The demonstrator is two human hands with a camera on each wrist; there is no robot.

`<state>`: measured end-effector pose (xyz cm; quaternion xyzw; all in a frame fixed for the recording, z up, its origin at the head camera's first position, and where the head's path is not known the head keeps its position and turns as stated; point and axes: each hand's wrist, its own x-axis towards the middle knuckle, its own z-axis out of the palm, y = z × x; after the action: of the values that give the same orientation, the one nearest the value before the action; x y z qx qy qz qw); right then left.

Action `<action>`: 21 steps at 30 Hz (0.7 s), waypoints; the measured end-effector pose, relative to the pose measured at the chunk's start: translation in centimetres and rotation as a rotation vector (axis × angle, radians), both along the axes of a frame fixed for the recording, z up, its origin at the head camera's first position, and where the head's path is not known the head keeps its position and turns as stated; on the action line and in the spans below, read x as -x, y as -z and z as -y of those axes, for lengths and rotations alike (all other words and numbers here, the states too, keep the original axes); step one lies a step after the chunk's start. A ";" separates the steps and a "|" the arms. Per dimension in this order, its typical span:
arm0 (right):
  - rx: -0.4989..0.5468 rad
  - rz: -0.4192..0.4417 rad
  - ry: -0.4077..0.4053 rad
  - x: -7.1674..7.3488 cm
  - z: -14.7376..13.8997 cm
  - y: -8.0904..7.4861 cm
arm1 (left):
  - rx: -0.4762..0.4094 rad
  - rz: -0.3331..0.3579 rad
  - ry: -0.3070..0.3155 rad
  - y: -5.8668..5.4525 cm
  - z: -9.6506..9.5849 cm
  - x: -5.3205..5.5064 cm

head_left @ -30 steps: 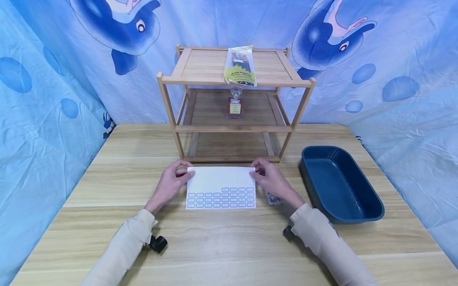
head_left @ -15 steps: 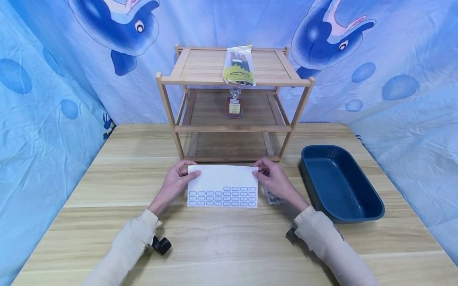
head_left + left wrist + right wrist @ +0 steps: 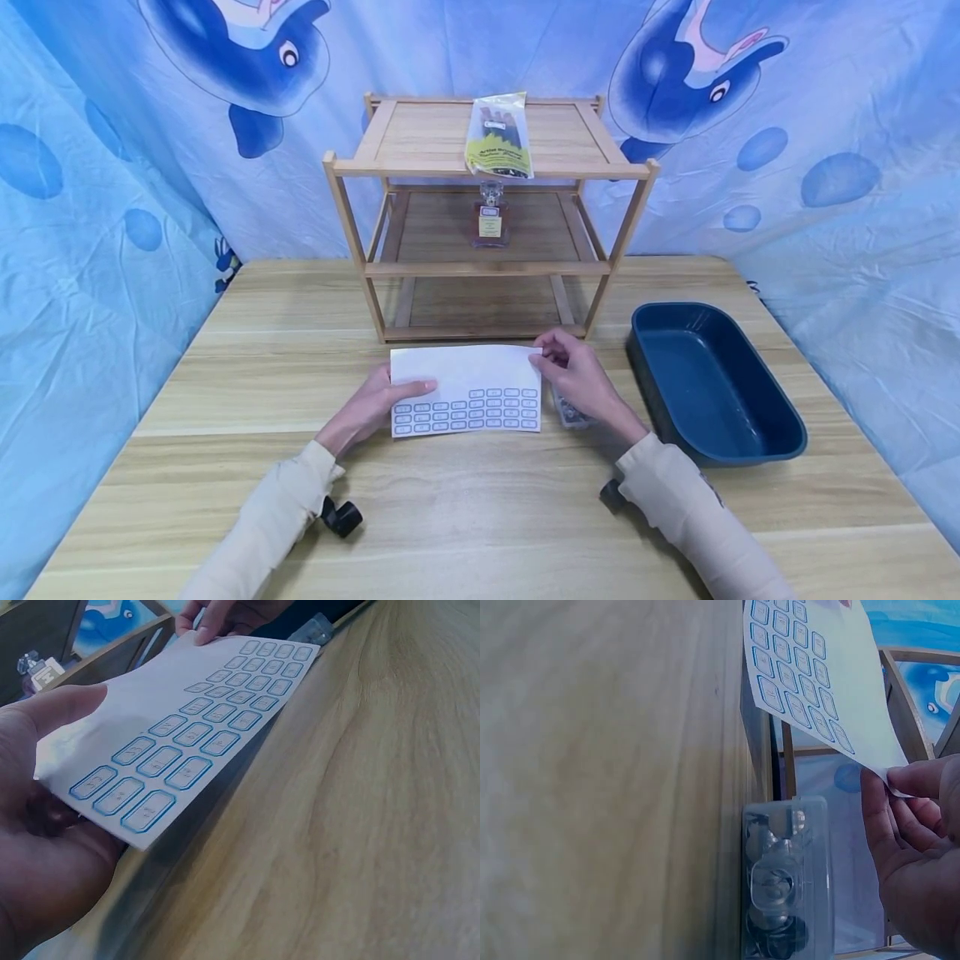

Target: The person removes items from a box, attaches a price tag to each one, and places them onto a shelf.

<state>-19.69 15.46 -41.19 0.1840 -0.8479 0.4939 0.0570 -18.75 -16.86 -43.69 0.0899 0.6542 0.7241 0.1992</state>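
A white sheet of label stickers (image 3: 472,367) with rows of blue-framed labels is held up over the table in front of the shelf. My left hand (image 3: 371,408) grips its left side, thumb lying across the front and fingers behind, hidden by the paper. At the upper right corner, my right hand (image 3: 581,379) pinches the sheet between thumb and fingertips, as the right wrist view shows. The top part of the sheet is blank, and the paper bows slightly. Beneath my right hand sits a small clear plastic box (image 3: 787,877) with round, shiny pieces inside.
Behind the sheet stands a three-tier wooden shelf (image 3: 487,269). A bag of artist brushes (image 3: 498,137) lies on its top tier, and a perfume bottle (image 3: 491,218) stands on the middle one. A dark blue basin (image 3: 712,379) is at the right.
My left hand has shifted from the sheet's upper left corner down its left side, its thumb reaching farther across. The sheet has moved slightly right and now bows; my right hand keeps its corner.
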 end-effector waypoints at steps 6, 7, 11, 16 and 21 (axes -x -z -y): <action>0.011 -0.002 -0.004 -0.1 0.2 0.0 | -0.006 0.003 -0.014 0.1 -0.3 0.0; 0.010 -0.004 -0.005 -0.2 0.2 0.0 | -0.011 0.008 -0.018 0.1 -0.4 0.0; -0.008 -0.001 -0.008 -0.3 0.3 -0.1 | -0.025 0.027 0.002 0.2 -0.6 0.0; -0.070 -0.011 0.007 -0.6 0.6 -0.2 | -0.015 0.014 0.041 0.2 -0.8 0.0; -0.170 -0.119 0.015 -0.8 0.9 -0.2 | 0.041 0.017 0.009 0.2 -1.0 0.1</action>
<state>-18.91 14.59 -40.98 0.2109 -0.8832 0.4080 0.0953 -18.82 -15.85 -43.88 0.0826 0.6668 0.7103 0.2099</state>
